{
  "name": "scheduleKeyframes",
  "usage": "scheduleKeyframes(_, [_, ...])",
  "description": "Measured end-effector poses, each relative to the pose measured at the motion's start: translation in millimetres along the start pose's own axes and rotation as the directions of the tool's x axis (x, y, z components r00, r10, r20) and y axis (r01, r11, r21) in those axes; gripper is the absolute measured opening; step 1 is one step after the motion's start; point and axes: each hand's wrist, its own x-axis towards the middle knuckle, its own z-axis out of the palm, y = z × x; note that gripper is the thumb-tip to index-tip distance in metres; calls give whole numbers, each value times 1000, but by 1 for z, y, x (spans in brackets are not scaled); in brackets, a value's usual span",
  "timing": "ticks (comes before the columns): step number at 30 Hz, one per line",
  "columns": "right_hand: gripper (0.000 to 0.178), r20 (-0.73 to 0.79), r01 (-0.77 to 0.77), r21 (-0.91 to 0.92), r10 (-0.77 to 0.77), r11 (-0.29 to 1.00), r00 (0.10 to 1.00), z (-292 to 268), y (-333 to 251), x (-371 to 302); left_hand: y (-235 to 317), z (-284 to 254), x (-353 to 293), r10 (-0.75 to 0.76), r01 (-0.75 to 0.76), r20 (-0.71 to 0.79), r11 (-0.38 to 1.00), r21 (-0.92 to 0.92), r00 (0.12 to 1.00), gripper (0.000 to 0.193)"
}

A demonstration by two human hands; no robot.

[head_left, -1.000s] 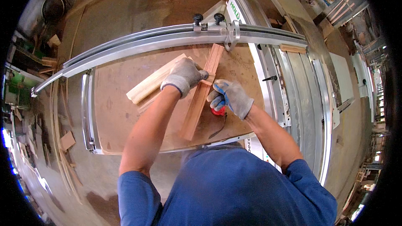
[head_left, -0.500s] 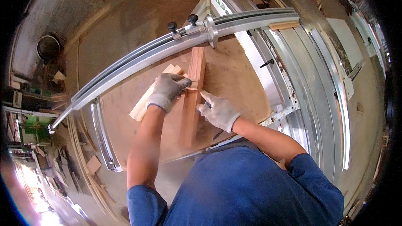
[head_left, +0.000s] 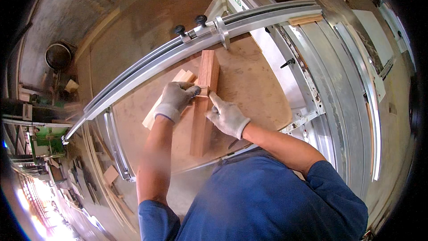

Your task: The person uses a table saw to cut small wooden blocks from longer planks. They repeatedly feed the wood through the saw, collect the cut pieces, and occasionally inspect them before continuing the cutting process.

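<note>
A long reddish wooden beam (head_left: 203, 125) lies lengthwise on the brown table board (head_left: 254, 89). My left hand (head_left: 173, 100), in a pale grey work glove, is closed with thumb and fingers on a small thin wood piece (head_left: 203, 91) laid across the beam's top. My right hand (head_left: 227, 118), gloved too, is at the beam's right side. Its index finger reaches to the small piece's right end, and its other fingers are curled in; what they hold, if anything, is hidden. Paler wood strips (head_left: 154, 114) lie partly under my left hand.
A metal fence rail (head_left: 151, 67) with black knobs (head_left: 200, 20) crosses beyond the beam. To the right run the machine's long metal rails (head_left: 339, 98). A short wood strip (head_left: 305, 19) lies at the rail's right end. Boards and scraps (head_left: 111, 174) lie at left.
My right hand has moved slightly left and up, its index fingertip now at the small wood piece. A dark thing seen between its fingers before is now hidden. The view has shifted slightly.
</note>
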Motion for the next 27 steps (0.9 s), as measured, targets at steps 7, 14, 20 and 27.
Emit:
scheduleKeyframes(7, [65,-8,26,-107,-27,994,1000,-1,-3,11,-2,0,0,13,-12,-23,998,56,1000,28])
scheduleKeyframes(14, [64,-35,42,-109,-46,993,998,0,-1,9,-6,1,4,58,-57,-16,995,79,998,31])
scheduleKeyframes(20, [64,-25,1,-78,-3,997,1000,6,0,8,-8,2,6,33,-32,-16,999,44,999,31])
scheduleKeyframes(27, [66,-9,-28,68,29,997,1000,7,6,7,-7,1,6,26,-26,-10,1000,0,1000,30])
